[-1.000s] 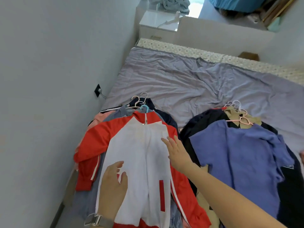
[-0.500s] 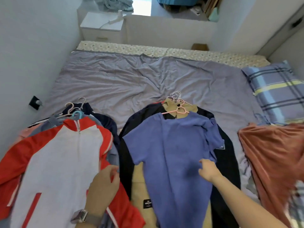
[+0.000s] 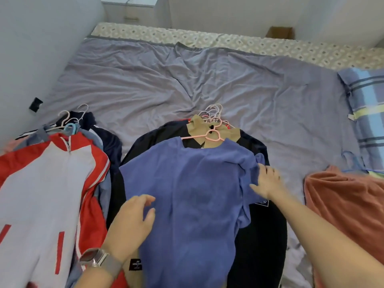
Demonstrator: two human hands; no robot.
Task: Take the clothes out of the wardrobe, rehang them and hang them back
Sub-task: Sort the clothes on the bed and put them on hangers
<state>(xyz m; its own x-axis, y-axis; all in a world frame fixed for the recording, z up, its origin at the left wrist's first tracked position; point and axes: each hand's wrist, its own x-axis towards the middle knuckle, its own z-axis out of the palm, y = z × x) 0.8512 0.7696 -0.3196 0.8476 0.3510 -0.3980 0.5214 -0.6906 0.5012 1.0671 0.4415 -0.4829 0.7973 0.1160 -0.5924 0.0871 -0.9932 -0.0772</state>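
Where the grey sheet [image 3: 207, 80] covers the bed, two piles of hangered clothes; on top of the middle pile, spread flat, blue shirt [image 3: 187, 194] on a pink hanger [image 3: 212, 137], over dark and tan garments; left hand [image 3: 133, 223] resting loose-fingered on the shirt's lower left, gripping nothing; right hand [image 3: 267, 180] laid flat-fingered on its bunched right sleeve, not clenched; red-and-white jacket [image 3: 47, 194] topping the left pile; rust-coloured cloth [image 3: 345, 200] at right; plaid pillow [image 3: 367, 113] beyond.
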